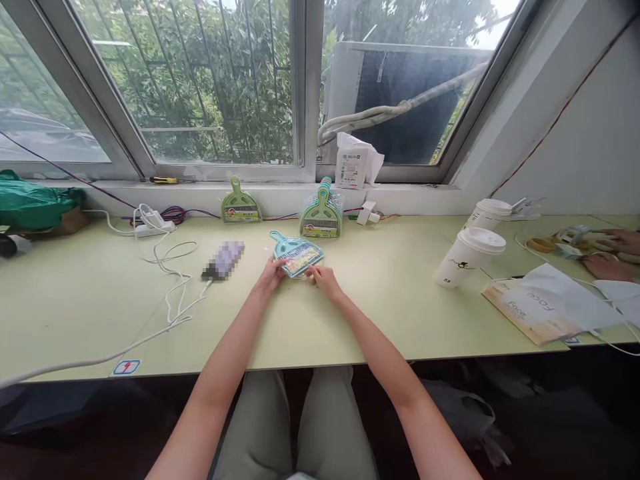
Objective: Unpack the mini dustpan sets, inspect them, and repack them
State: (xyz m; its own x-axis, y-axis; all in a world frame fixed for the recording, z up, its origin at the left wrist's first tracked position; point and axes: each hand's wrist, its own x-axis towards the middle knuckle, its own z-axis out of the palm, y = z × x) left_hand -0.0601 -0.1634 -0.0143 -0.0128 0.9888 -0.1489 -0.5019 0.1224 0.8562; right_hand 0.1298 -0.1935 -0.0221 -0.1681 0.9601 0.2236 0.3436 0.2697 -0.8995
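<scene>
- Your left hand (271,272) has its grip clamped on the left edge of a small turquoise plastic dustpan-and-brush set (296,252) with a colourful printed label.
- Your right hand (326,281) has its fingertips at the set's lower right edge; you cannot tell whether this grip pinches it or only touches.
- The set is in front of you, between your hands, over the pale yellow-green tabletop (385,320), its handle towards the window and tilted left.
- Just beyond it you have an upright stack of green and turquoise dustpan sets (321,215); farther left, a single light-green dustpan set (241,205) leans against the wall.
- To your left lies a blurred-out phone (223,261); well to your right stand two white lidded paper cups (467,257).
</scene>
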